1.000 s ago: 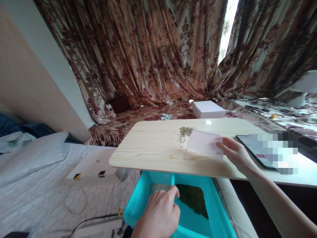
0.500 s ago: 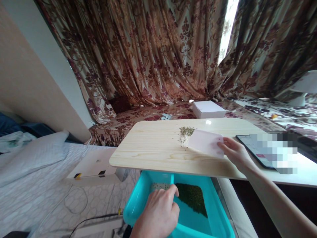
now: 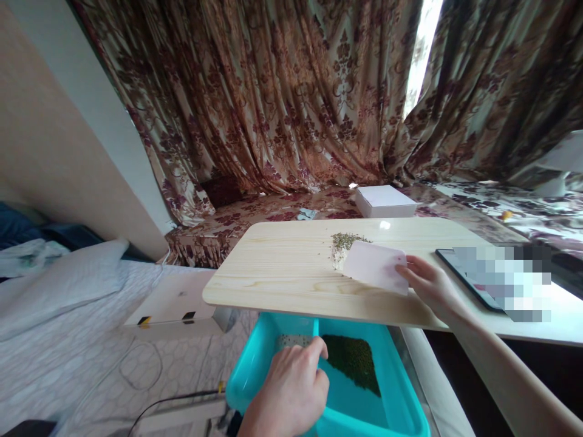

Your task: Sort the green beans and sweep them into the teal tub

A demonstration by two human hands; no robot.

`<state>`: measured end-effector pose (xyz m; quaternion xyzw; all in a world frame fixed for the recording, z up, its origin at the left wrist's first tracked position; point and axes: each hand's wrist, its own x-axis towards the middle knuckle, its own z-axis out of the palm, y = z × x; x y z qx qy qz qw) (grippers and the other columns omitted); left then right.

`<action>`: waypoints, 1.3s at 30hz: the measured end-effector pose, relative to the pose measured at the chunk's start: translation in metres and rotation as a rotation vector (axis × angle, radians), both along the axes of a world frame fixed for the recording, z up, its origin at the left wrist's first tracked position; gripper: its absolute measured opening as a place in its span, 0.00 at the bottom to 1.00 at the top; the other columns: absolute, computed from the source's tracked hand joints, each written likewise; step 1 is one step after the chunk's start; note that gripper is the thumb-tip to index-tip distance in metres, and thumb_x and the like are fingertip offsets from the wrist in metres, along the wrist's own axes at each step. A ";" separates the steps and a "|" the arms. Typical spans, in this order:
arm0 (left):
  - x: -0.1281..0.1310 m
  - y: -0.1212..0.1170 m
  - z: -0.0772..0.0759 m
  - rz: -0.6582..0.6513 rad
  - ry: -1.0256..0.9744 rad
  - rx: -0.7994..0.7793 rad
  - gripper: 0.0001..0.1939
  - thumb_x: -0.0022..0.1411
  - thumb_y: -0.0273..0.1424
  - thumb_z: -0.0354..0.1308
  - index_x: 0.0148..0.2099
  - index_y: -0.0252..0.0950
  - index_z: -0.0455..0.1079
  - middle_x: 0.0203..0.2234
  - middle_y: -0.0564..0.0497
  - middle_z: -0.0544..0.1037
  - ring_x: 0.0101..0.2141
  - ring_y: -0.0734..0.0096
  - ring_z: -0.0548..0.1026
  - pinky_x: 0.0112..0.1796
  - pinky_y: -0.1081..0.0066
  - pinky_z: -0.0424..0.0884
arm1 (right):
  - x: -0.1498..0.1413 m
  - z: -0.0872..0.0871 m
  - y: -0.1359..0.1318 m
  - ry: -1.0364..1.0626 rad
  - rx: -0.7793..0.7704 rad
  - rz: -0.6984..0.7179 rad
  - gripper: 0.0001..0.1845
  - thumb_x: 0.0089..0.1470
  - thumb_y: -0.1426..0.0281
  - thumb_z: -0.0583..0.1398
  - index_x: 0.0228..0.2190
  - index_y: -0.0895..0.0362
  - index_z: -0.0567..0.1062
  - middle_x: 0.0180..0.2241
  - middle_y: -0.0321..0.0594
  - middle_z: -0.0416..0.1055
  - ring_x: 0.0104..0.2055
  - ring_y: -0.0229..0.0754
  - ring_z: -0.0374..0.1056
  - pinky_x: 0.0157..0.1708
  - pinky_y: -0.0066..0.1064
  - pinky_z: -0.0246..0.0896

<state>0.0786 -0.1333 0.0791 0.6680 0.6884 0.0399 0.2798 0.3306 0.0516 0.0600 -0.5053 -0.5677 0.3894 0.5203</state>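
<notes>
My right hand [image 3: 426, 279] pinches the right end of a thin white plastic scraper [image 3: 376, 265]. The scraper's left edge meets a small pile of green grains [image 3: 348, 238] and white grains [image 3: 337, 257] on the wooden tabletop [image 3: 273, 267]. Below the table's near edge is a turquoise divided bin [image 3: 405, 376]. Dark green grains [image 3: 353, 361] fill part of its right compartment; white grains with dark specks [image 3: 294, 341] lie in the left one. My left hand [image 3: 294, 385] has curled fingers closed at the bin's divider; its fingertips are partly hidden.
A tablet [image 3: 469, 279], partly blurred out, lies at the table's right. Behind the table sits a white box [image 3: 385, 200] on the patterned ledge. On the bed at left are a flat white box [image 3: 173, 300], a pillow [image 3: 86, 279] and a black cable [image 3: 177, 399].
My right hand has moved the scraper slightly left and toward me, uncovering more of the green grains. The left hand stays in place at the bin.
</notes>
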 end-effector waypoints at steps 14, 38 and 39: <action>-0.007 -0.002 0.001 0.038 -0.006 0.006 0.20 0.61 0.28 0.45 0.53 0.43 0.69 0.44 0.48 0.79 0.50 0.58 0.74 0.51 0.63 0.65 | -0.001 0.021 -0.030 -0.126 -0.080 0.341 0.31 0.35 0.41 0.70 0.29 0.54 0.80 0.31 0.45 0.82 0.35 0.50 0.77 0.37 0.38 0.74; -0.009 -0.003 0.002 0.048 -0.018 0.007 0.20 0.61 0.26 0.46 0.53 0.42 0.70 0.46 0.48 0.80 0.50 0.58 0.74 0.53 0.64 0.65 | -0.021 0.003 0.001 0.004 0.020 0.024 0.15 0.41 0.58 0.68 0.32 0.50 0.77 0.29 0.40 0.83 0.35 0.50 0.80 0.39 0.40 0.76; -0.009 -0.003 0.002 0.049 -0.016 0.009 0.20 0.61 0.26 0.46 0.53 0.43 0.70 0.46 0.48 0.80 0.51 0.59 0.74 0.53 0.64 0.65 | -0.021 0.004 0.001 0.006 0.028 0.017 0.14 0.41 0.59 0.68 0.31 0.50 0.77 0.29 0.40 0.83 0.35 0.50 0.80 0.39 0.40 0.76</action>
